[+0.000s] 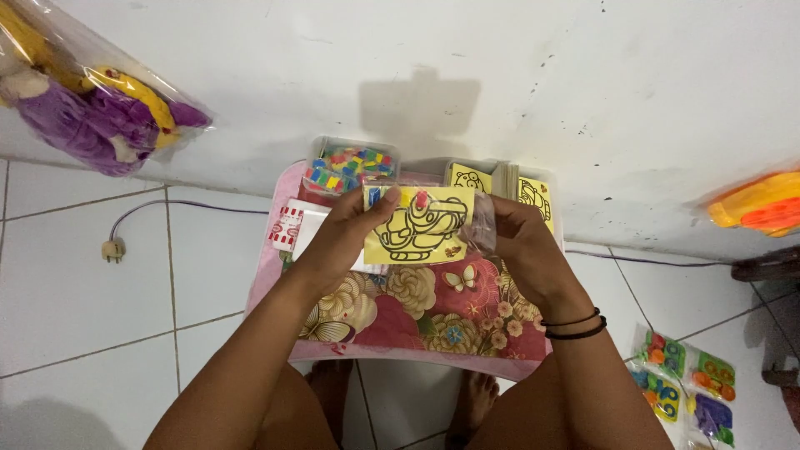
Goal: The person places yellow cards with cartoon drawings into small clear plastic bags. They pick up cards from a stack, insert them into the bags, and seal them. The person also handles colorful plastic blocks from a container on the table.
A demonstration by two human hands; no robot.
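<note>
My left hand (340, 237) and my right hand (523, 246) together hold up a yellow card (418, 227) with a black outline drawing, above a small pink table. The left hand pinches the card's left edge. On the card's right edge the right hand grips a clear plastic sleeve (482, 223). Small coloured bits sit along the card's top edge.
The pink floral table (417, 321) carries a clear box of coloured pieces (350, 165), a container of more yellow cards (533, 193) and a red-and-white packet (286, 225). Bagged toys (683, 387) lie on the tiled floor at right; a plug (112, 248) lies at left.
</note>
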